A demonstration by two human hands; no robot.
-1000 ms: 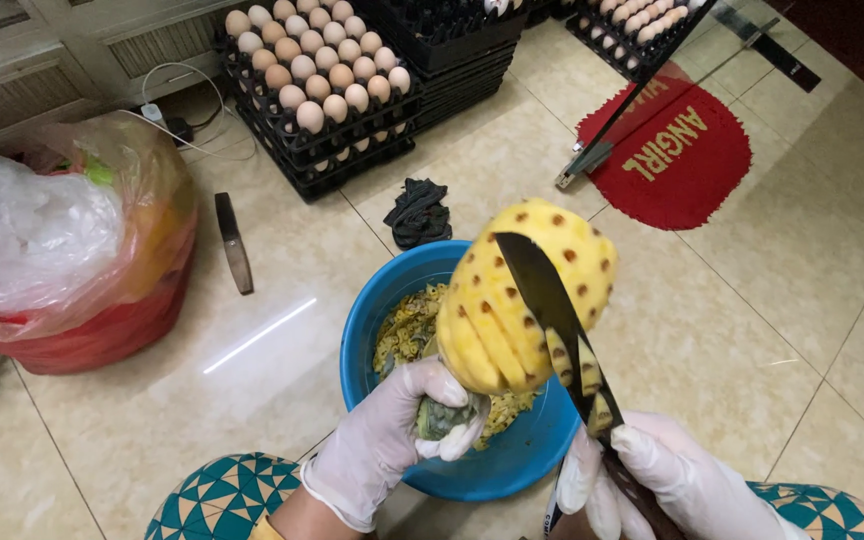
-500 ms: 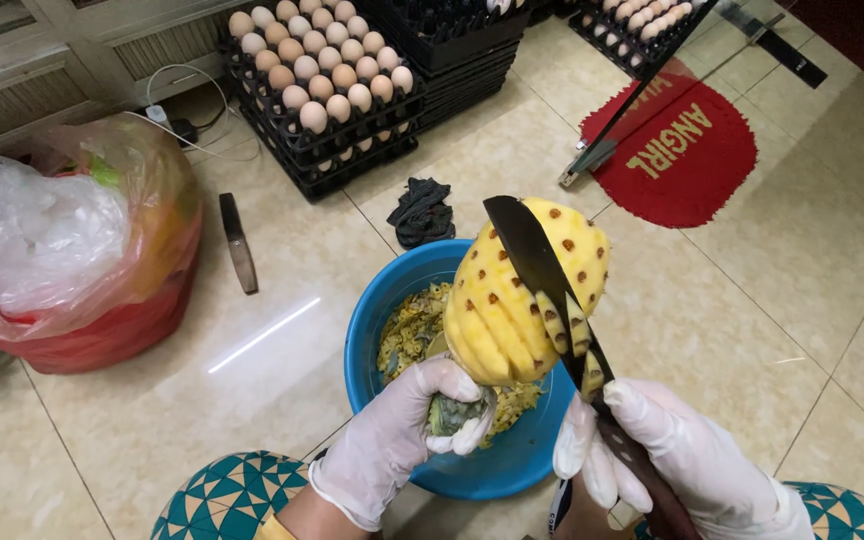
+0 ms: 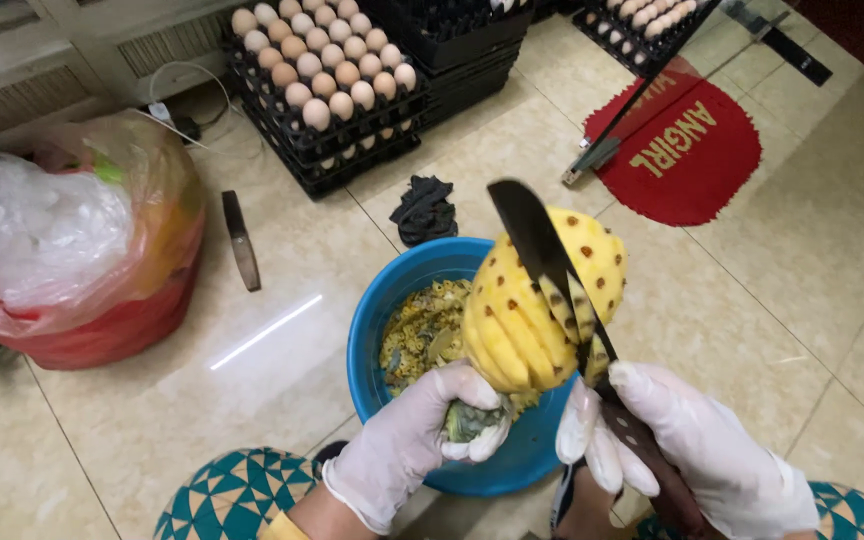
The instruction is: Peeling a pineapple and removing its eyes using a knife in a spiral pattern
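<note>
A peeled yellow pineapple (image 3: 522, 320) with brown eyes and cut grooves is held over a blue bowl (image 3: 392, 290). My left hand (image 3: 417, 440), in a white glove, grips the pineapple by its green stem end. My right hand (image 3: 692, 450), also gloved, holds a dark-bladed knife (image 3: 537, 250) by its brown handle. The blade lies against the fruit's right side, its tip pointing up past the top. Yellow-green peel scraps (image 3: 422, 335) lie in the bowl.
Stacked black trays of eggs (image 3: 322, 80) stand at the back. A red plastic bag (image 3: 82, 250) holding a white bag sits at left. A dark sheath (image 3: 242, 240) and a black cloth (image 3: 424, 208) lie on the tiled floor. A red mat (image 3: 682, 150) lies at right.
The knife blade has slid up along the pineapple's right side. The fruit has shifted slightly in my left hand.
</note>
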